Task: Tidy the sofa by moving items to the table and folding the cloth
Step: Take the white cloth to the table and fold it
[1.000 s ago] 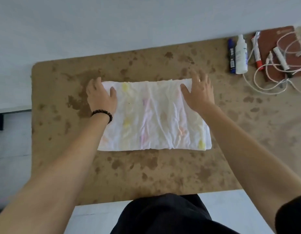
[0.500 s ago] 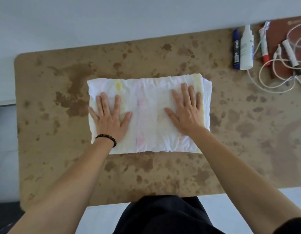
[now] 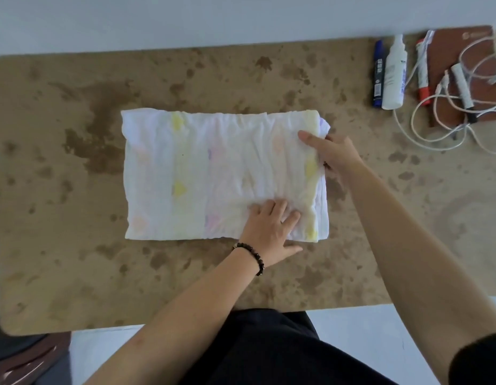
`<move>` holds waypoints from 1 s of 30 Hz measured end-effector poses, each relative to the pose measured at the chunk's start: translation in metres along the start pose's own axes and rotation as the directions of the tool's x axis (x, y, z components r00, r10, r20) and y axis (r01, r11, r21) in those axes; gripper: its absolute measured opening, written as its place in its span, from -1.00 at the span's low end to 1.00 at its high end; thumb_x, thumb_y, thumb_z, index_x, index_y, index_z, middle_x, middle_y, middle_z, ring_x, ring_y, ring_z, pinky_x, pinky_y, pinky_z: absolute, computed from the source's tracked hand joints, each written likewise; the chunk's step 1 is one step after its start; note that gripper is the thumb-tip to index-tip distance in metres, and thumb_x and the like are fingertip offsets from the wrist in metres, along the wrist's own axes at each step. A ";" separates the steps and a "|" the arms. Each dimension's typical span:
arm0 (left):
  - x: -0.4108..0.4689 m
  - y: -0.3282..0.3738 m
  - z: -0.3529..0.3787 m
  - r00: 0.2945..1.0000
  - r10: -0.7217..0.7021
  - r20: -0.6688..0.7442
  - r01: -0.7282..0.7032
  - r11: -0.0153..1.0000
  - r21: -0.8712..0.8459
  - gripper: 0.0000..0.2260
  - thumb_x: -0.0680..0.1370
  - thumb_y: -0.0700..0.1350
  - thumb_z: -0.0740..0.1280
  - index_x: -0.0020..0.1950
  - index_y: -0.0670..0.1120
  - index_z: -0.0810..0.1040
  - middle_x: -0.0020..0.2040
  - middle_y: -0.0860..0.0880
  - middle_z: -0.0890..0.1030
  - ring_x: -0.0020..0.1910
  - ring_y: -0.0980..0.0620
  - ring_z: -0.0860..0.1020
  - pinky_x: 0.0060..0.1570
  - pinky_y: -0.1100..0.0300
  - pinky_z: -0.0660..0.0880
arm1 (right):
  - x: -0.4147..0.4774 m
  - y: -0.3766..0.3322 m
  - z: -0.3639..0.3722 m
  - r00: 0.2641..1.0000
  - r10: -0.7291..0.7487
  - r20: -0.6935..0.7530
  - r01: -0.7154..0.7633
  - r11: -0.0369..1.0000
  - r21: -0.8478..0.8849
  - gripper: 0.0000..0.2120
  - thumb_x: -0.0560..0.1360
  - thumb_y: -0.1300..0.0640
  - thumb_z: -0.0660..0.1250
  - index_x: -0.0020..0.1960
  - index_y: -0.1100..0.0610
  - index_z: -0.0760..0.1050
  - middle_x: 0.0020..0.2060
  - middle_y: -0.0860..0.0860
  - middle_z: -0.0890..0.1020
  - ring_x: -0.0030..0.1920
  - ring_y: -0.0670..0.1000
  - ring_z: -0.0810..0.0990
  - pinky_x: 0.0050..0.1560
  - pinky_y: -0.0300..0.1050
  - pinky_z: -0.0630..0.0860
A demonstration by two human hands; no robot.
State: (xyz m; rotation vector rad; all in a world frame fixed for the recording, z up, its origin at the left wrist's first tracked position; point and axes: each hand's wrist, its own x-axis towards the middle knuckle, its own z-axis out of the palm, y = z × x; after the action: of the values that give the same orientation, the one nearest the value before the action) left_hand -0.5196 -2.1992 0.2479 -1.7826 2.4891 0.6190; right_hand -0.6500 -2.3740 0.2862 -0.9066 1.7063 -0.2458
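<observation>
A white cloth (image 3: 202, 173) with faint yellow and pink marks lies folded into a rectangle on the mottled brown table (image 3: 74, 262). My left hand (image 3: 269, 232), a dark bead bracelet at its wrist, lies on the cloth's near right part, fingers on the fabric and thumb off its near edge. At the cloth's right edge my right hand (image 3: 334, 155) has its thumb on top and its fingers curled under the layers, gripping that edge.
At the table's far right lie a blue marker (image 3: 378, 76), a white spray bottle (image 3: 394, 76), a red marker (image 3: 423, 76), a brown notebook (image 3: 447, 65) and a tangled white cable (image 3: 447, 129). A pale wall runs behind. My dark-clothed lap is at the near edge.
Both hands lay flat on the cloth, left and right. Now my left hand has crossed to the near right part and my right hand has slid to the right edge and gripped it.
</observation>
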 end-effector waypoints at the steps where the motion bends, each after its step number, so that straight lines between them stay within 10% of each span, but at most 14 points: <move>1: 0.004 0.002 0.000 1.000 -0.007 -0.015 0.007 1.000 0.005 -0.49 0.30 0.28 0.44 0.09 -0.01 0.50 0.05 -0.05 0.47 -0.08 -0.09 0.46 -0.14 0.05 0.41 | 0.001 -0.004 -0.001 0.999 0.012 0.051 -0.011 1.000 -0.010 -0.58 0.32 -0.20 0.54 -0.11 0.14 0.58 -0.26 -0.05 0.66 -0.31 -0.05 0.64 -0.35 -0.23 0.54; 7: 0.000 0.001 -0.028 0.958 -0.271 -0.095 0.191 0.849 -0.493 -0.87 0.47 -0.11 0.38 0.01 -0.06 0.58 -0.05 -0.03 0.50 -0.20 -0.04 0.52 -0.24 0.15 0.46 | -0.009 -0.017 0.006 0.986 0.091 0.139 -0.108 0.987 0.119 -0.65 0.41 -0.13 0.47 0.06 0.07 0.59 -0.04 0.01 0.71 -0.03 0.03 0.69 0.05 -0.05 0.62; 10: -0.027 -0.010 -0.062 0.825 -0.553 0.121 0.345 0.322 -0.882 -0.88 0.52 -0.02 0.37 0.01 -0.02 0.56 -0.06 0.00 0.57 -0.14 0.10 0.53 -0.13 0.26 0.45 | -0.019 -0.034 0.015 0.983 0.129 0.132 -0.160 0.950 0.267 -0.58 0.40 -0.15 0.45 0.15 0.07 0.56 0.02 0.03 0.70 0.02 0.04 0.68 0.09 -0.02 0.59; 13: -0.064 -0.030 -0.090 0.668 -0.669 0.326 0.183 -0.276 -0.943 -0.76 0.52 0.08 0.37 0.03 -0.08 0.57 -0.04 -0.05 0.64 -0.04 0.03 0.60 0.01 0.07 0.52 | -0.034 -0.063 0.044 0.983 0.056 0.172 -0.106 0.950 0.295 -0.57 0.42 -0.11 0.45 0.18 0.10 0.55 0.02 0.03 0.70 -0.03 0.00 0.70 -0.04 -0.11 0.62; 16: -0.099 -0.061 -0.102 0.581 -0.684 0.441 0.004 -0.540 -0.842 -0.80 0.57 0.00 0.32 0.17 0.00 0.55 0.16 -0.01 0.63 0.15 0.01 0.60 0.15 0.02 0.54 | -0.051 -0.101 0.099 0.981 -0.114 0.158 0.066 0.958 0.281 -0.67 0.46 0.06 0.43 0.15 0.18 0.54 -0.06 0.07 0.66 -0.16 -0.01 0.67 -0.25 -0.18 0.62; 20: -0.136 -0.091 -0.093 0.420 -0.704 0.573 -0.070 -0.655 -0.752 -0.71 0.57 0.04 0.31 0.25 -0.03 0.53 0.12 0.01 0.60 0.10 0.03 0.56 0.09 0.07 0.55 | -0.072 -0.132 0.200 0.936 -0.237 0.259 0.219 0.971 0.097 -0.69 0.46 0.05 0.42 0.08 0.25 0.54 -0.10 0.15 0.66 -0.12 0.11 0.70 -0.02 0.09 0.66; 24: -0.162 -0.128 -0.070 0.150 -0.651 0.744 -0.061 -0.757 -0.650 -0.80 0.59 0.00 0.29 0.06 -0.12 0.54 0.07 -0.08 0.56 -0.04 0.03 0.56 -0.12 0.12 0.54 | -0.090 -0.125 0.274 0.836 -0.167 0.523 0.199 0.980 -0.005 -0.40 0.53 -0.09 0.35 0.45 0.18 0.32 0.09 0.03 0.54 -0.10 -0.01 0.63 -0.03 -0.09 0.65; 27: -0.174 -0.144 -0.068 -0.002 -0.595 0.804 -0.035 -0.803 -0.594 -0.73 0.64 -0.06 0.18 0.28 -0.14 0.45 0.33 -0.12 0.47 0.17 -0.04 0.51 0.07 0.06 0.49 | -0.093 -0.102 0.278 0.844 -0.347 0.408 0.399 0.916 -0.046 -0.57 0.61 0.00 0.22 0.44 0.08 0.36 0.04 -0.09 0.56 -0.02 -0.04 0.64 -0.03 -0.14 0.62; 30: -0.170 -0.138 -0.081 -0.049 -0.905 0.423 0.274 -0.420 -0.865 -0.65 0.64 -0.03 0.15 0.42 -0.06 0.32 0.27 0.02 0.46 0.16 0.02 0.43 0.09 0.20 0.37 | -0.096 -0.080 0.247 0.798 -0.585 0.146 0.599 0.796 -0.083 -0.72 0.63 0.10 0.16 0.29 0.03 0.51 0.12 -0.17 0.57 0.08 -0.11 0.61 0.17 -0.09 0.56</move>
State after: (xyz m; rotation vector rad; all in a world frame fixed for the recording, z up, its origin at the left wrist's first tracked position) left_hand -0.3173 -2.1091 0.3218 -3.6693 -0.5252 1.4324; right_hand -0.3867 -2.2940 0.3176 -1.5180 1.2968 -0.4982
